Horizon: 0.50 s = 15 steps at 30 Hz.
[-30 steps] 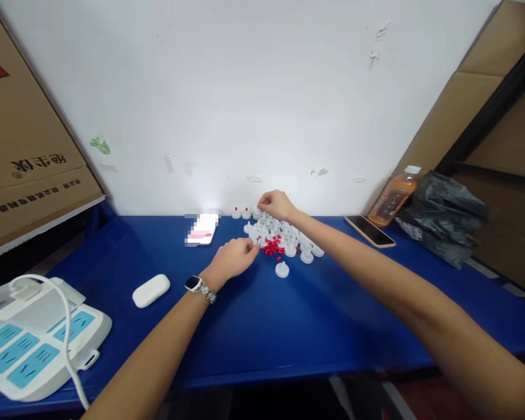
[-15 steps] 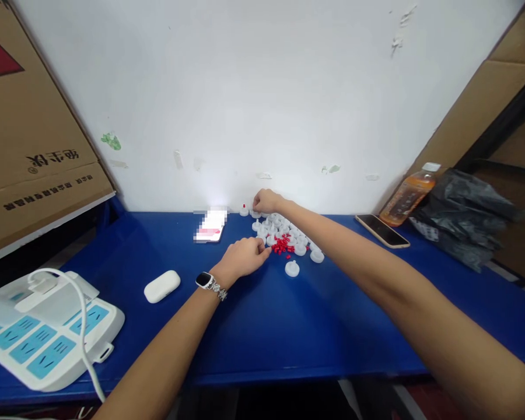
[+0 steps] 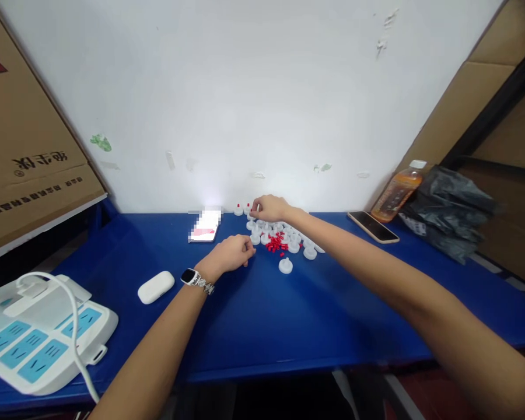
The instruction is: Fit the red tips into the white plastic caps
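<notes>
On the table (image 3: 289, 315), a cluster of caps (image 3: 284, 233) sits near the back wall, small pins (image 3: 275, 244) heaped at its front edge and one cap (image 3: 285, 266) lying alone before it. Left of the cluster lies a phone (image 3: 205, 226); further left and nearer, an earbud case (image 3: 156, 287), then a power strip (image 3: 39, 341) at the near left corner. Right of the cluster lies a second phone (image 3: 373, 226), a bottle (image 3: 396, 191) behind it, a bag (image 3: 448, 213) beside that.

Plastic, card and painted plaster

We see matt white plastic caps (image 3: 285, 266), a smooth blue table (image 3: 266, 315), a glossy phone (image 3: 373, 227), brown cardboard (image 3: 30, 157) and a scuffed wall (image 3: 245, 99).
</notes>
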### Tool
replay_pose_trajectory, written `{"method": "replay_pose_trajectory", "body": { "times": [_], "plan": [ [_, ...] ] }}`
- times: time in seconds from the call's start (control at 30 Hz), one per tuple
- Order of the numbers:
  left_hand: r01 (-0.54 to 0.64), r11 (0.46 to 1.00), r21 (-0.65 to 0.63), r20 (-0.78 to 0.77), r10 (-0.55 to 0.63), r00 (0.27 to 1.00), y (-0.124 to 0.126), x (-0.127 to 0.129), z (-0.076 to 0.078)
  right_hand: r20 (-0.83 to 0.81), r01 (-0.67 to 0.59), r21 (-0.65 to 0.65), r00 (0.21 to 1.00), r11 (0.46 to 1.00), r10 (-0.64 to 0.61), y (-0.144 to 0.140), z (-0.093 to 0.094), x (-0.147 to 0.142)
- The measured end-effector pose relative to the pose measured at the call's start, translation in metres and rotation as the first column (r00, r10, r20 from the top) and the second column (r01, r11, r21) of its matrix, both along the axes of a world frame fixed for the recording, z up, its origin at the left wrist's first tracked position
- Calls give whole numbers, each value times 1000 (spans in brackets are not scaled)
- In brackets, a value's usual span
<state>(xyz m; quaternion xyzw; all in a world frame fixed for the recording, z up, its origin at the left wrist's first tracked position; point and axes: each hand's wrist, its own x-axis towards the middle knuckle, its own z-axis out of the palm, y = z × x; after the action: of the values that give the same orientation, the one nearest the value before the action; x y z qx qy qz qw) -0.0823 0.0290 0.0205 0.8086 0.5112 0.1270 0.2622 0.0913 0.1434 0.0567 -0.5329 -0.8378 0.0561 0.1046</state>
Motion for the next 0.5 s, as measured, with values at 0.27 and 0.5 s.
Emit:
{"method": "replay_pose_trajectory", "body": {
  "times": [0.27,0.5],
  "plan": [
    [-38,999,12,4,38,999,-4,0,1,72,-31,5,997,1000,31,-15,1,-6],
    [-69,997,22,-12,69,998,-3,1,3,12,-6,2,1000,1000,6,-16,2,-10]
  ]
}}
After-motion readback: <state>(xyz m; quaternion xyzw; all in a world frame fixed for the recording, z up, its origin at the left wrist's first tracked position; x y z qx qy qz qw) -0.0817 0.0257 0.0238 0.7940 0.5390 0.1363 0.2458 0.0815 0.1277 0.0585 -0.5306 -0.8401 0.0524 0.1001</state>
